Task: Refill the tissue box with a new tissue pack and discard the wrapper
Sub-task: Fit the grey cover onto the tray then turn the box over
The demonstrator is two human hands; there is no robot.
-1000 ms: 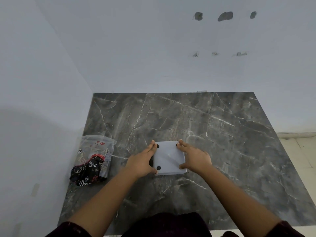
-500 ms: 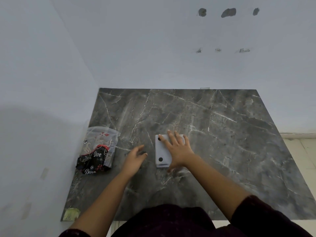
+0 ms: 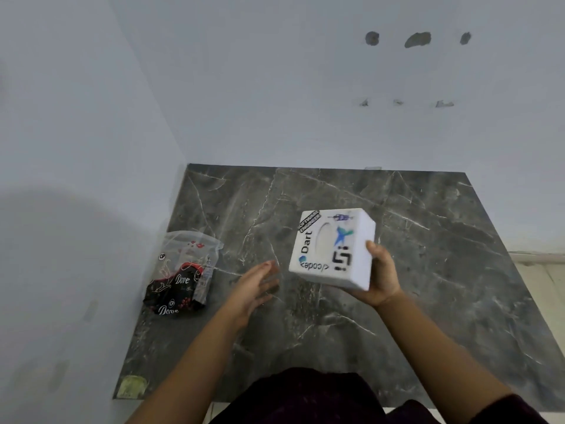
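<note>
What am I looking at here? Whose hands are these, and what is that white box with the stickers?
There is no machine here. A person wears a camera on their head, so you see their own two arms reaching out, as if you were looking through their eyes. The right hand holds up a white tissue box covered in stickers, lifted off the table and tilted toward the camera. The oval hole in it is where tissues come out. The left hand is open and empty, hovering over the dark marble table. On the table to the left, near the wall, lies a tissue pack in a plastic wrapper with "Dove" printed on it. That is the refill for the box.
</note>
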